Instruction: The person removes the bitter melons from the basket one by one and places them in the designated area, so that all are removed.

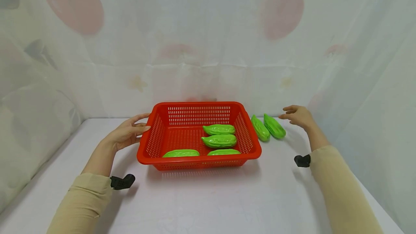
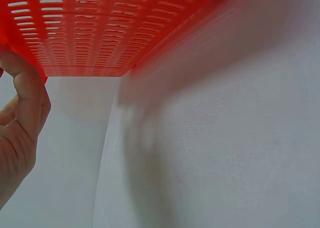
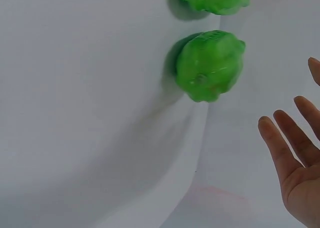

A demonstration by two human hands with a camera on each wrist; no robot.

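1. Basket of red perforated plastic stands midway along the worktop, toward its far edge.
2. Left hand holds the basket's left rim with bent fingers and thumb, probably to keep it from sliding.
3. Four bitter gourds lie inside, three of them in the right half; their crosswise lie perhaps lets them rest side by side.
4. Two loose bitter gourds lie on the worktop outside the basket's right wall, toward the far right corner, seemingly placed within easy reach.
5. Right hand hangs empty just beside them, fingers loosely spread and touching nothing.
6. Near wall and rim of the basket hide the lower parts of the two closest gourds inside; the left fingertips are hard to make out.
7. Right wrist view crops one loose gourd and part of the right hand, and shows the gourds end-on, so their length is unclear there.
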